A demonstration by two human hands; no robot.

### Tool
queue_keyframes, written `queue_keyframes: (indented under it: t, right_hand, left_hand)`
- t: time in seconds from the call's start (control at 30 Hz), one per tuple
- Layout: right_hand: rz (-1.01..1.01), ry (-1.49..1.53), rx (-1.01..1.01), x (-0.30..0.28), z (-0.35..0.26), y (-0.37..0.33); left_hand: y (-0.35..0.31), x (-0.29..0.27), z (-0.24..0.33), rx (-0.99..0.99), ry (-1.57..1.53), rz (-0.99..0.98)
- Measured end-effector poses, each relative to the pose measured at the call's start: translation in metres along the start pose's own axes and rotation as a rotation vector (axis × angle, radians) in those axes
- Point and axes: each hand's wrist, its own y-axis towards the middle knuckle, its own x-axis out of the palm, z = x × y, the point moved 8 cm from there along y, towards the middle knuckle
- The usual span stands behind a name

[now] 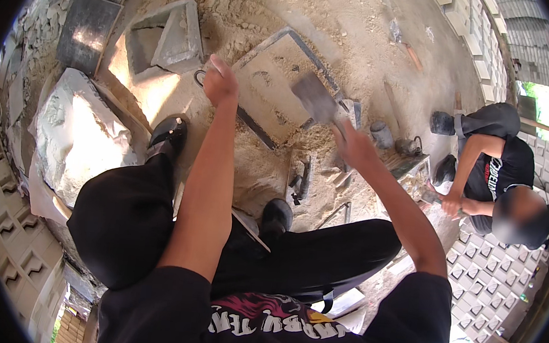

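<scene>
The right hand [356,147] is closing around the handle of a flat grey trowel [315,98], and its blade is reaching over the right part of a square frame [256,130]. The frame is lying on the dusty floor [361,56], ahead of the person's 2 boots, and its dark edges are surrounding pale sandy material [252,87]. The left hand [220,86] is hovering at the frame's left side, its fingers bunching together beside a dark loop [198,78]; I cannot tell whether it is gripping that loop.

The step in hand seems to be working or levelling the sandy fill with the trowel. I cannot tell whether the blade is touching the surface. The next move would probably be calling for a flat, controlled blade angle, spreading the uneven spots without gouging the fill or knocking the edges.

A grey block [183,38] with a hollow is sitting beyond the left hand, and a small dark cup [381,135] is standing to the right of the trowel. Farther right, 1 co-worker [504,164] is crouching with a tool.
</scene>
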Motion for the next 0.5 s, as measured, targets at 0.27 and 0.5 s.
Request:
queue_keyframes:
  t: [0.27,0.5]
  right_hand:
    - [-0.018,-0.002,0.005,0.033,0.023,0.015]
    - [-0.022,0.009,-0.043,-0.016,0.0,0.052]
  left_hand:
    - [0.0,0.002,-0.005,0.018,0.084,-0.065]
    - [0.0,-0.004,0.008,0.074,0.171,-0.023]
